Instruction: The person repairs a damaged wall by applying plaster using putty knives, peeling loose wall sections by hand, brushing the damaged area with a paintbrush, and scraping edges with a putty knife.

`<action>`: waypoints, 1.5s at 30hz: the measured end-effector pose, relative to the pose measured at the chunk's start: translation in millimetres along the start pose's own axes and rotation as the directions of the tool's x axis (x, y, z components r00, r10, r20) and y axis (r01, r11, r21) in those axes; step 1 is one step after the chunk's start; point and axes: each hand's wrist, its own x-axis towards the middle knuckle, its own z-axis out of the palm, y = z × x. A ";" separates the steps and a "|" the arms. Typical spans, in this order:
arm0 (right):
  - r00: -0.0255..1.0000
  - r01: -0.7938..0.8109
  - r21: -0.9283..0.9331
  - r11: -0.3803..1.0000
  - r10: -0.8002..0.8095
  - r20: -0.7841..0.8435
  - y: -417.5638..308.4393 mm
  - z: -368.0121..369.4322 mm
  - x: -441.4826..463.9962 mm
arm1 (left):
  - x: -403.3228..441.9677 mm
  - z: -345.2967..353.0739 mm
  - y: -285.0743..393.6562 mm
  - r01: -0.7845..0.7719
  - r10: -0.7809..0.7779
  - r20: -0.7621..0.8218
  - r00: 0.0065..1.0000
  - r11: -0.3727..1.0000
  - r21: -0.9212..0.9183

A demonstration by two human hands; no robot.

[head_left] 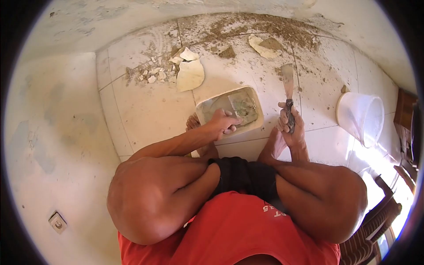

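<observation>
My right hand (291,127) is closed around the dark handle of a putty knife (288,81), its stained blade pointing away from me above the tiles. Over the near side of a shallow rectangular tub (259,107), my left hand (224,123) is closed, thumb to the right. It seems to grip a flat, pale, straight-edged scraper (225,105) that reaches into the tub; its handle is hidden by my fingers. Wet grey-green paste (245,108) lies in the tub, which stands on the floor between my feet.
Broken plaster pieces (191,75) and crumbs (152,74) lie at the back left. Another flake (264,47) and brown debris (247,25) line the back wall. A translucent bucket (360,118) lies tipped at the right. A wall socket (58,222) is at the lower left, a wooden chair (375,227) lower right.
</observation>
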 end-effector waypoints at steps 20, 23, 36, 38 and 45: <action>0.984 0.162 -0.816 0.555 -0.149 0.094 -64.6 34.1 -1.4 | -85.8 -23.3 75.8 -0.508 0.489 0.136 0.861 0.828 0.236; 0.950 0.309 -0.896 0.318 -0.150 0.274 -88.9 54.6 10.2 | -83.9 -13.2 86.4 -0.515 0.509 0.084 0.857 0.838 0.182; 0.921 0.366 -0.930 0.024 -0.151 0.358 -115.7 41.5 23.1 | -78.0 -19.3 109.4 -0.680 0.675 0.100 0.731 0.705 0.202; 0.915 0.359 -0.934 0.000 -0.197 0.351 -114.6 28.0 23.0 | -79.3 -21.8 113.8 -0.682 0.686 0.100 0.721 0.677 0.276; 0.663 0.545 -0.837 -0.045 -0.588 0.463 -80.6 57.3 19.0 | -85.5 -23.3 132.7 -0.631 0.612 0.172 0.772 0.705 0.324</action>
